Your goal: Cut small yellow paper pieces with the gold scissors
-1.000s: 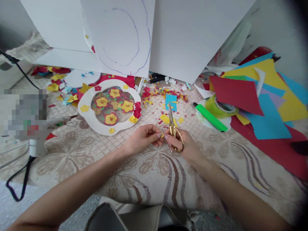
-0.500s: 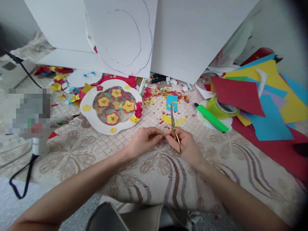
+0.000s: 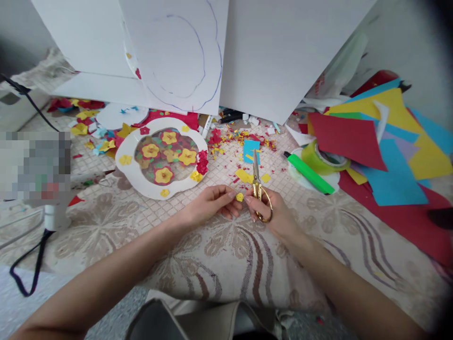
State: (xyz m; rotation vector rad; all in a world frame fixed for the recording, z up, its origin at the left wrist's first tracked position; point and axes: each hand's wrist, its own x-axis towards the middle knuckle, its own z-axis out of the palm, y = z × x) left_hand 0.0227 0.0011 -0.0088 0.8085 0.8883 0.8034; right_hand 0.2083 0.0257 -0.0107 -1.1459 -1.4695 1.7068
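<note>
My left hand (image 3: 211,205) pinches a tiny yellow paper piece (image 3: 239,197) between thumb and fingertips, low over the patterned cloth. My right hand (image 3: 272,213) grips gold-handled scissors (image 3: 258,185), blades pointing away from me, its fingertips also touching the yellow piece. Up and to the left lies a white flower-shaped frame (image 3: 124,166) filled with yellow and red paper flowers (image 3: 163,156).
A green marker (image 3: 310,173) and a green tape roll (image 3: 323,160) lie to the right, beside a pile of red, blue and yellow paper sheets (image 3: 384,146). White boards (image 3: 283,56) lean at the back. Paper scraps (image 3: 244,141) litter the middle. A black cable (image 3: 26,274) runs at left.
The yellow piece now shows more fully between both hands' fingertips. The scissors have tilted slightly, with the handle loops turned into view again.
</note>
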